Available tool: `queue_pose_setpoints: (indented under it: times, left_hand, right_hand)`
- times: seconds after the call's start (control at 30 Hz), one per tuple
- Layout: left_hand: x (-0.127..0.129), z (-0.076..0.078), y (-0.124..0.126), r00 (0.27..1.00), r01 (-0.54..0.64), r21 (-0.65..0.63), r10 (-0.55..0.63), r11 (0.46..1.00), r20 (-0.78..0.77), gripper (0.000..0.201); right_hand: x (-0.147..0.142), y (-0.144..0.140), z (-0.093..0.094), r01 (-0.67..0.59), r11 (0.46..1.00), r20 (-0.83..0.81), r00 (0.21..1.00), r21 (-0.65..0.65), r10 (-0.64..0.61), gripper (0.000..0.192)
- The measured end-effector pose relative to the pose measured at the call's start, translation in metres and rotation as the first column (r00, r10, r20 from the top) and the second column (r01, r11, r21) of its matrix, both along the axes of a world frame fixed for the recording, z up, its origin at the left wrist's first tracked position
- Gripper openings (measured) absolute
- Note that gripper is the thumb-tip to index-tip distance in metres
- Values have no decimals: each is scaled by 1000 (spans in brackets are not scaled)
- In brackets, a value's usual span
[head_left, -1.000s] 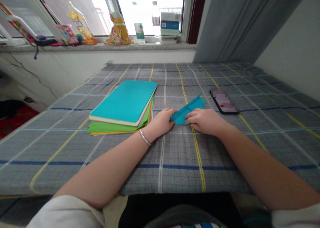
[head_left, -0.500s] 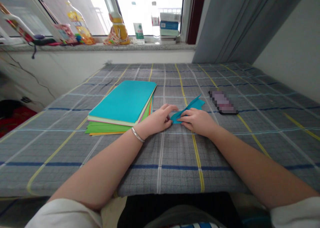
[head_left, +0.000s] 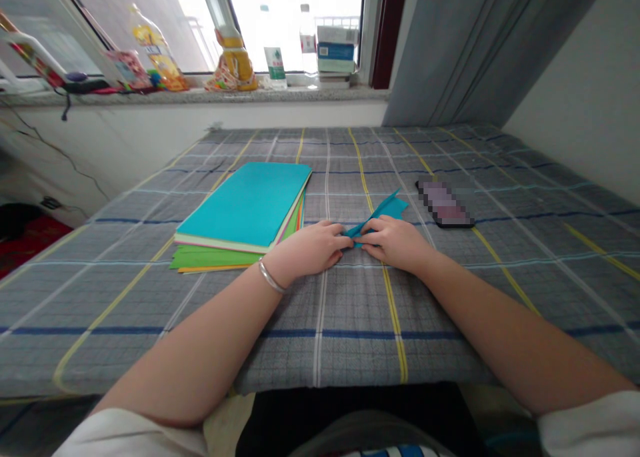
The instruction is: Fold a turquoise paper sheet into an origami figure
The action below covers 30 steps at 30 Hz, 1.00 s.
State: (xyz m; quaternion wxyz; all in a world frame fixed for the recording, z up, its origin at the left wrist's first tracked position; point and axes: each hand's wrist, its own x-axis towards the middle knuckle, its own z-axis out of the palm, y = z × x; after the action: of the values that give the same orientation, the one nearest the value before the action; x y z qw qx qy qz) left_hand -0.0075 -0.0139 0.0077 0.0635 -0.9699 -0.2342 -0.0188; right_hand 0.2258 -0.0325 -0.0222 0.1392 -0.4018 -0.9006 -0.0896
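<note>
On the plaid cloth, a little right of its middle and close to the near edge, lies the folded blue paper, its far end pointing away to the upper right with one flap standing up. The left hand, which half a second ago had its fingers raised off the paper, has come back down so that its bent fingertips reach the paper's left tip, just beside those of the right hand. Compared with a second ago, the right hand sits further left and much less blue shows between the hands, which suggests that the fold is being turned over and tightened at this narrow end. The right fingers are curled and appear to grip the paper; whether the left ones pinch it or only press, I cannot tell. Left of the hands, a stack of coloured sheets lies with blue on top and green and orange edges poking out below, and a phone, its screen blurred out, rests to the right. Beyond the cloth, the stone windowsill carries a yellow-labelled bottle, a white-and-green tube and a pile of boxes, with a grey curtain hanging at the right
</note>
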Motion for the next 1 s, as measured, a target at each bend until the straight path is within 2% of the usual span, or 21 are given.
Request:
queue_pose_setpoints:
  times: [0.37,0.6,0.9,1.0]
  left_hand:
    - [-4,9,-6,998,-32,68,35,997,-48,22]
    - [-1,9,-10,998,-49,83,53,995,-43,21]
    - [-6,12,5,999,7,-114,-3,993,39,19]
    - [-8,11,9,997,-25,-146,35,989,68,21]
  right_hand:
    - [1,-1,1,1,1000,-24,1000,-10,-1,23]
    - [1,-1,1,2,1000,-21,1000,-19,-3,24]
    - [0,-2,4,18,999,-6,1000,-33,-18,23]
    - [1,-3,6,13,999,-10,1000,-52,-14,22]
